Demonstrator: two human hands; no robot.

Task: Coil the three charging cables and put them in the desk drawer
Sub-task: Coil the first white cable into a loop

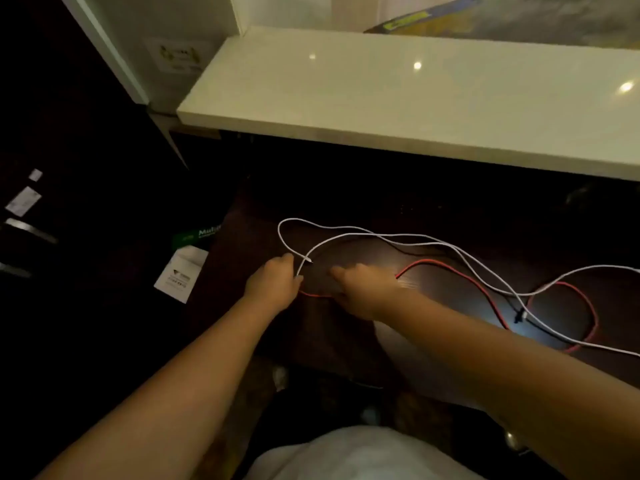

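On the dark wooden desk [433, 299] lie three tangled cables. A white cable [381, 234] loops from the left across to the right edge. A red cable [485, 289] curls under it at the right and runs under both hands. A thin black cable [408, 251] is barely visible against the wood. My left hand [277, 282] is closed on the white cable near its plug end, with the red cable touching its underside. My right hand [363, 289] rests fingers-down on the desk over the red cable; its grip is hidden. No drawer is visible.
A pale stone ledge [381, 98] runs along the back of the desk. A white card [180, 275] and a green box [197, 235] lie left of the desk edge. Dark furniture with metal handles [29, 230] stands at far left. My lap in light cloth [346, 455] is below.
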